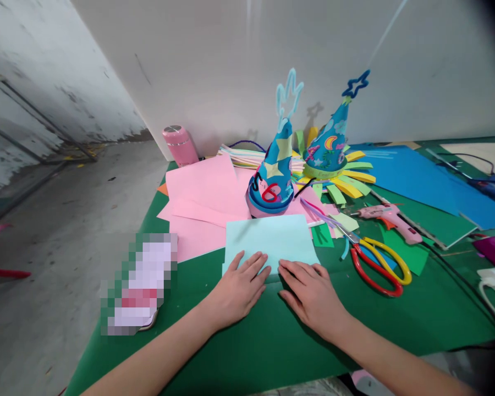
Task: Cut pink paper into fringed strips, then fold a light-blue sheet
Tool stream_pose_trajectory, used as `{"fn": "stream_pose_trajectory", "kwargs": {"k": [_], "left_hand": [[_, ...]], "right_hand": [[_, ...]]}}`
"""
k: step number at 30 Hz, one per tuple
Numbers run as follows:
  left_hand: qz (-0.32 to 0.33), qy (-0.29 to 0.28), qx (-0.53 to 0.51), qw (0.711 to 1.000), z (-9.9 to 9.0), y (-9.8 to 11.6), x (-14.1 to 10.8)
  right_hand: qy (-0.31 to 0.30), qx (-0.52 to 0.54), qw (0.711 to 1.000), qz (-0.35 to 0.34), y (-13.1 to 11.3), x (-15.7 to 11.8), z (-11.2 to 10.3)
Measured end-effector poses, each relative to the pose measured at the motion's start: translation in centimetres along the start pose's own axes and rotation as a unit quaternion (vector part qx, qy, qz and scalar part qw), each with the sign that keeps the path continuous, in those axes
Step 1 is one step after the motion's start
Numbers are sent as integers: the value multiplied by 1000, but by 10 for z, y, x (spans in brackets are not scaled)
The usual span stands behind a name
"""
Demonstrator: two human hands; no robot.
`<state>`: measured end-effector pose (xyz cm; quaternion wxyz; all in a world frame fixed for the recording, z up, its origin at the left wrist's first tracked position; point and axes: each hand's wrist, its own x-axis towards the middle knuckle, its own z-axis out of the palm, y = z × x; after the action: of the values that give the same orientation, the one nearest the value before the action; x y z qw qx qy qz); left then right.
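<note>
A light blue sheet of paper [272,236] lies at the middle of the green table [231,357], its near edge under my fingers. My left hand [240,286] rests on the left part of that edge, fingers spread and flat. On the right part lies my right hand [307,294], its fingers also apart and pressing down on the paper. Neither hand grips anything. Just beyond the sheet stands a blue cone hat [282,151] with stars and a red number. Pink paper sheets [202,181] spread out behind and left of the blue one.
Red and yellow scissors [375,264] and a pink glue gun [390,217] lie to the right. A second cone hat [332,143] stands behind, near blue sheets [412,176]. A pink bottle [180,146] is at the back left, a blurred-out phone [144,283] at the left edge.
</note>
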<state>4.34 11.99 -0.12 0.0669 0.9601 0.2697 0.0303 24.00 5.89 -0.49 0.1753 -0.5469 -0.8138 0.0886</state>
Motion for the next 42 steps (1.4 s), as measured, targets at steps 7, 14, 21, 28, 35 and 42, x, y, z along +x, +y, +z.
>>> {"fn": "stream_pose_trajectory", "kwargs": {"k": [7,14,21,28,35,42], "left_hand": [[-17,40,-7,999,10,-1,1],[-4,83,16,996,11,-4,8],[20,112,10,993,13,-6,9],[0,122,12,992,11,-5,9],[-14,153,13,988,13,-3,10],[-11,160,20,987,12,-3,12]], "right_hand": [[25,-4,1000,10,8,14,-1],[27,-11,1000,-10,16,26,-3],[12,-12,1000,-21,18,26,0],[-21,-8,1000,0,19,37,-13],[-121,-8,992,17,25,65,-31],[-192,6,981,0,28,78,-34]]}}
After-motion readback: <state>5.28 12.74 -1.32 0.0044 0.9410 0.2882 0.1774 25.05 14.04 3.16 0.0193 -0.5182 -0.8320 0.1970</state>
